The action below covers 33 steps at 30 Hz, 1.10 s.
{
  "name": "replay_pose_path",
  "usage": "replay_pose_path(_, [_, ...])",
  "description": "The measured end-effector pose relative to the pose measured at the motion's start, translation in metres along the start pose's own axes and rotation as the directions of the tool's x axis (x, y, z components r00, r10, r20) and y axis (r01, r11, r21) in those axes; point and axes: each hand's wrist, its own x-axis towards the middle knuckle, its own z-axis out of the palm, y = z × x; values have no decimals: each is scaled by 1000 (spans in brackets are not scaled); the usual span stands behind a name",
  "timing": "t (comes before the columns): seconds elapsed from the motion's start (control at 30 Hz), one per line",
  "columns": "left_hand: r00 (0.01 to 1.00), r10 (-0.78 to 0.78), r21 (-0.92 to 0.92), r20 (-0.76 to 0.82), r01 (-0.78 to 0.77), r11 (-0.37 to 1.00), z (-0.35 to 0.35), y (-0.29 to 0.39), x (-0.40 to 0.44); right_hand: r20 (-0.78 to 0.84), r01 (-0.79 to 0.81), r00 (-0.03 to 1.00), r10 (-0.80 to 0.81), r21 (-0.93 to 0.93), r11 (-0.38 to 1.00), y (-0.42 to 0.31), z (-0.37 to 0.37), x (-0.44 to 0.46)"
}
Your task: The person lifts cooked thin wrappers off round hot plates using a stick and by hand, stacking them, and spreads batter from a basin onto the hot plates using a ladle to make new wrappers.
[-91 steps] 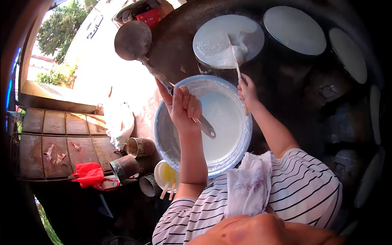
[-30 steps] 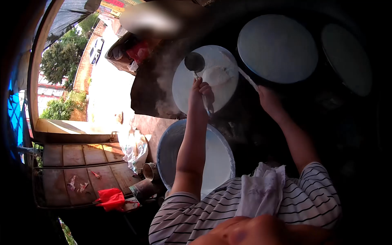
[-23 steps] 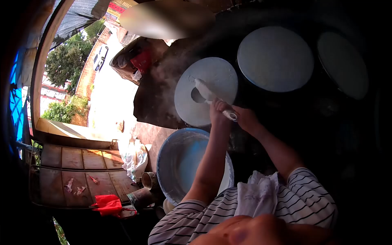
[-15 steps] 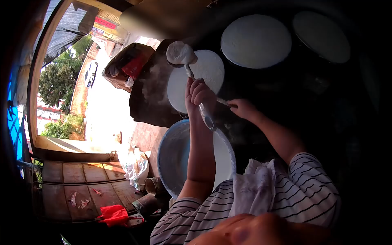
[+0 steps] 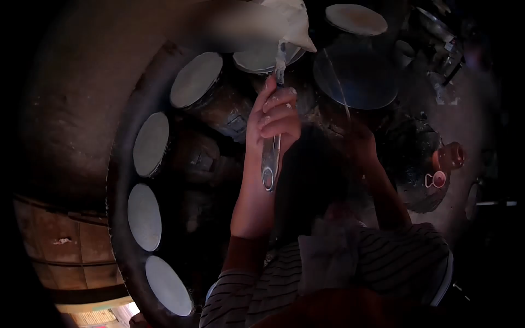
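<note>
My left hand is closed around the metal handle of a ladle, held upright in front of me. A thick white mass, like batter or dough, sits at the ladle's top and droops over its right side. My right hand is in shadow, with its fingers curled around the lower end of a thin stick. The stick reaches up across a dark round plate. Just behind the ladle lies a round plate with a white layer, partly hidden by the white mass.
Several white-covered round plates stand in a curve along a dark rim at left. Another white disc lies at the far top. A reddish pot-like object and a pinkish ring-shaped piece are at right.
The view has swung away from the bright opening and the large basin to the ring of plates. Both hands keep their hold; the stick now points upward over the dark plate.
</note>
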Motion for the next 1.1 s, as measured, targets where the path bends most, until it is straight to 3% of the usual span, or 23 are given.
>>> replay_pose_path(0.07, [979,-76,-99,-190,58,993,-63,11,83,-218,97,972,-92,12,995,11,-88,37])
replay_pose_path(0.17, [913,-245,-156,-326,204,967,-187,36,190,-474,70,877,-77,-32,997,19,-171,80])
replay_pose_path(0.2, [880,-227,-167,-418,171,971,-215,30,214,-452,84,892,-34,91,992,25,-188,88])
replay_pose_path(0.27, [805,-171,-176,-567,85,981,-229,30,230,-435,35,900,5,83,996,5,-167,80])
replay_pose_path(0.33, [754,-133,23,-643,193,981,-288,38,269,-603,45,797,-29,13,999,76,-190,112])
replay_pose_path(0.37, [718,-120,139,-685,291,947,-301,46,283,-659,44,719,-220,-273,961,77,-166,100])
replay_pose_path(0.4, [682,-77,237,-727,355,904,-310,50,281,-665,15,725,-178,-244,970,63,-155,94])
replay_pose_path(0.43, [649,41,338,-759,340,878,-297,40,286,-652,41,718,-246,-314,949,51,-143,94])
replay_pose_path(0.57, [592,255,596,-765,499,630,-299,65,315,-576,82,671,-467,-568,819,11,-118,184])
replay_pose_path(0.6, [618,249,627,-746,526,575,-306,78,321,-565,-41,711,-419,-628,777,0,-118,196])
replay_pose_path(0.67, [640,240,672,-730,609,420,-305,116,327,-597,-153,604,-528,-737,658,-21,-111,167])
replay_pose_path(0.7, [637,248,682,-730,653,330,-301,129,326,-606,-216,620,-498,-742,635,-5,-106,151])
replay_pose_path(0.8, [713,189,737,-675,660,143,-287,155,318,-588,-260,671,-452,-757,599,23,-61,125])
replay_pose_path(0.9, [740,297,770,-604,637,-23,-291,167,321,-545,-252,698,-464,-794,554,-2,-53,177])
replay_pose_path(1.0, [735,370,726,-568,660,-195,-286,196,321,-526,-286,638,-562,-840,461,-20,-72,174])
replay_pose_path(1.03, [778,328,754,-536,616,-229,-284,205,329,-523,-295,602,-603,-848,441,-4,-85,170])
replay_pose_path(1.1, [797,292,756,-528,598,-266,-275,230,298,-531,-266,654,-539,-828,494,14,-75,168])
